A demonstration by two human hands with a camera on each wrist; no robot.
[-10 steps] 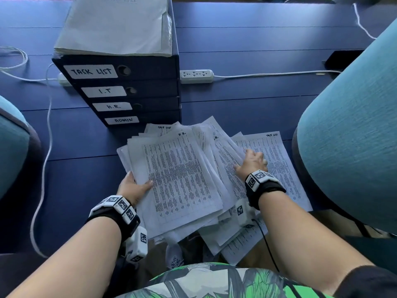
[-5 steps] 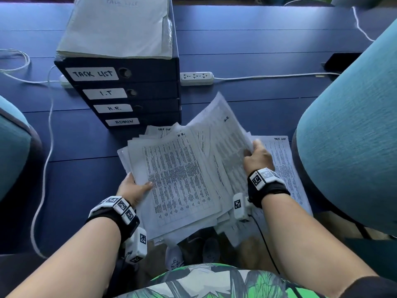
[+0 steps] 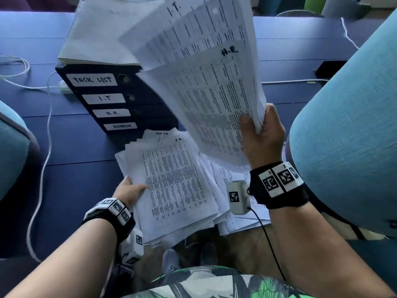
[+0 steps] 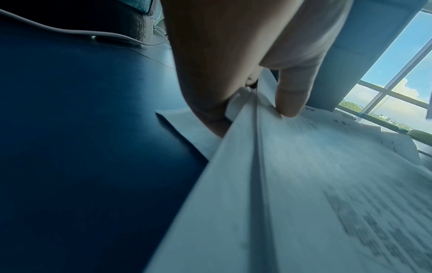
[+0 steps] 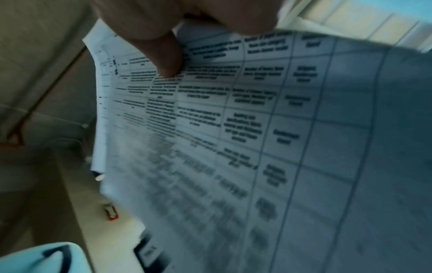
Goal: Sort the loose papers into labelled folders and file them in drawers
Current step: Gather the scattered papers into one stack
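Observation:
My right hand (image 3: pixel 258 134) grips a bundle of printed sheets (image 3: pixel 204 78) by its lower right edge and holds it up over the desk. Handwritten marks "I.T." and "H.R." show on its pages. In the right wrist view my thumb (image 5: pixel 163 55) presses on the top sheet (image 5: pixel 257 138). A messy pile of printed papers (image 3: pixel 176 186) lies at the near edge of the blue desk (image 3: pixel 75 143). My left hand (image 3: pixel 129 190) pinches the pile's left edge, thumb (image 4: pixel 292 96) on top and fingers underneath.
A stack of dark binders (image 3: pixel 120 100) labelled TASK LIST, I.T, H.R. and ADMIN lies behind the pile, with a paper stack (image 3: pixel 101 33) on top. Teal chairs (image 3: pixel 348 125) stand at both sides. White cables (image 3: pixel 43 147) run over the desk's left part.
My right hand has lifted a bundle of sheets off the right side of the pile and raised it high. The left hand has kept its hold on the pile's left edge.

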